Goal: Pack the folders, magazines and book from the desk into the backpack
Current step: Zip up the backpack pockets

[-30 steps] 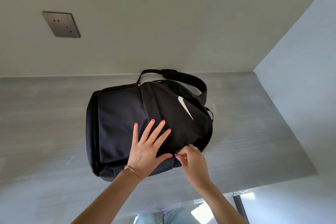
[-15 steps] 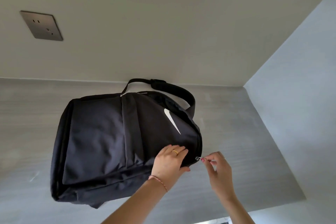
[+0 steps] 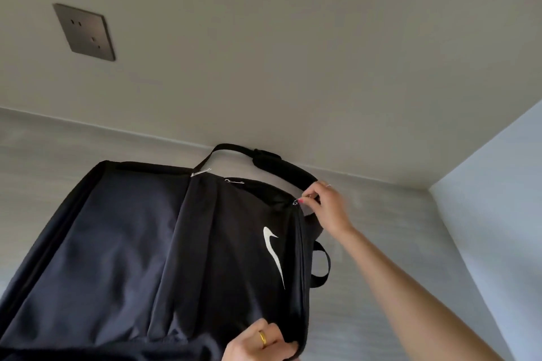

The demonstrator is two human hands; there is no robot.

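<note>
Head-camera view, looking forward and down. A black backpack (image 3: 140, 258) lies flat on a grey wood-grain desk (image 3: 381, 287), its front panel facing up and its top end toward the right; it fills the lower left of the view and runs past the bottom and left edges. A white swoosh logo (image 3: 274, 255) marks the front panel near the top end. The right hand (image 3: 325, 208) reaches over the far right corner of the backpack, thumb and forefinger pressed together in a pinch on a small metal zipper pull (image 3: 295, 201) at the upper right edge of the bag; the remaining fingers are curled loosely behind it. The left hand (image 3: 261, 343), wearing a gold ring (image 3: 263, 337), grips the near right corner of the backpack, its fingers curled over the fabric edge; its lower part is cut off by the bottom of the frame. Two further metal zipper pulls (image 3: 201, 172) lie along the far edge of the bag, near its middle. A padded black shoulder strap (image 3: 272, 162) arches from the far edge toward the wall behind, and a short black carry loop (image 3: 322, 267) projects from the top end onto the desk. A dark metallic wall socket (image 3: 84, 32) is set in the beige wall (image 3: 293, 53) at upper left; a paler side wall (image 3: 498, 214) closes the desk on the right.
</note>
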